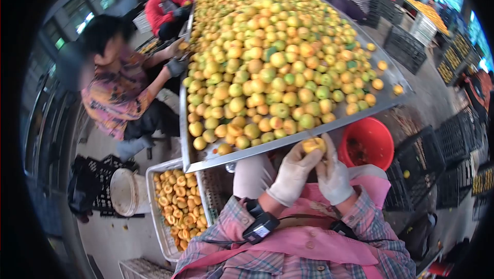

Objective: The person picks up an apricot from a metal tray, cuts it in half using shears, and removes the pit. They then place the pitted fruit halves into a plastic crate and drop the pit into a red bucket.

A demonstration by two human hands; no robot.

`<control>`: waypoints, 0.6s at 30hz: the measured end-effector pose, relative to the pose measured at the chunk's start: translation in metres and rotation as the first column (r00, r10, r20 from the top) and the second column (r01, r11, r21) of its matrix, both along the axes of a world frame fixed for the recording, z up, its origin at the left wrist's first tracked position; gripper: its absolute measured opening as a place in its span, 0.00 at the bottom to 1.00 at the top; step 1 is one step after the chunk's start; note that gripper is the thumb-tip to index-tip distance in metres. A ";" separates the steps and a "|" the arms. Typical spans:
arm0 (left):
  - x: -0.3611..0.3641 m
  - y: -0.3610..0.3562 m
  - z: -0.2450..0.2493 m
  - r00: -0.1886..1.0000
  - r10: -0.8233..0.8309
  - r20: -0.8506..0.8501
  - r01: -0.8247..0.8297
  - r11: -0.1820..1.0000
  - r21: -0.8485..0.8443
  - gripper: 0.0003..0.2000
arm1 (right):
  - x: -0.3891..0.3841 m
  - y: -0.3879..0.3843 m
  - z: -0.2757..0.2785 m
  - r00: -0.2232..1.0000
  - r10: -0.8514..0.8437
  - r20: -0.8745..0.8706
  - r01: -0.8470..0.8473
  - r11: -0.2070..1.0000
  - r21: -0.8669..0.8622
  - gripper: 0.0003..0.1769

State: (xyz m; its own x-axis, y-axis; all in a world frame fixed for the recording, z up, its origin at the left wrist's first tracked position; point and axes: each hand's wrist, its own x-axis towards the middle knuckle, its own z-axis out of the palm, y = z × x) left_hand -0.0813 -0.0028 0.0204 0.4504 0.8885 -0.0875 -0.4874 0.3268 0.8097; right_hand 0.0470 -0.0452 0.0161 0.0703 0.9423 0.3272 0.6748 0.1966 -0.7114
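Note:
My left hand (pixel 293 174), in a white glove, pinches a yellow apricot (pixel 313 145) just off the near edge of the metal table. From the other side my right hand (pixel 333 175), gloved too, closes on the same fruit, its fingers bent. Whether a small tool sits between the fingers is hidden. Beyond my hands, a large heap of whole yellow-green apricots (pixel 272 68) covers the metal table (pixel 247 150). Low on the left, a white crate (pixel 152 196) holds apricot halves (pixel 180 204).
A red bucket (pixel 378 147) with dark bits inside stands right of my hands. A white bucket (pixel 123 191) is at the left. A co-worker (pixel 121 83) sits along the table's left side, handling fruit. Black crates (pixel 419 158) are stacked on the right.

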 end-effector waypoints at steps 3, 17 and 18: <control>-0.005 -0.001 0.023 0.988 0.056 -0.142 -0.050 0.998 0.045 0.19 | -0.004 0.004 -0.001 0.999 0.034 0.018 -0.034 0.999 -0.029 0.37; 0.007 0.001 0.009 0.967 0.165 -0.193 -0.165 0.986 0.017 0.14 | -0.008 -0.002 0.000 0.997 -0.045 0.059 0.049 0.996 -0.069 0.38; 0.006 0.001 0.014 0.964 0.162 -0.211 -0.162 0.987 0.017 0.14 | -0.008 -0.002 0.000 0.996 -0.045 0.075 0.049 0.997 -0.061 0.38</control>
State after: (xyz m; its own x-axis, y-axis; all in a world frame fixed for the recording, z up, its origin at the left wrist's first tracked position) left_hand -0.0753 -0.0015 0.0343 0.2723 0.9480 -0.1649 -0.3521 0.2576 0.8998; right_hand 0.0392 -0.0467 0.0161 0.0928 0.9574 0.2734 0.7330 0.1201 -0.6695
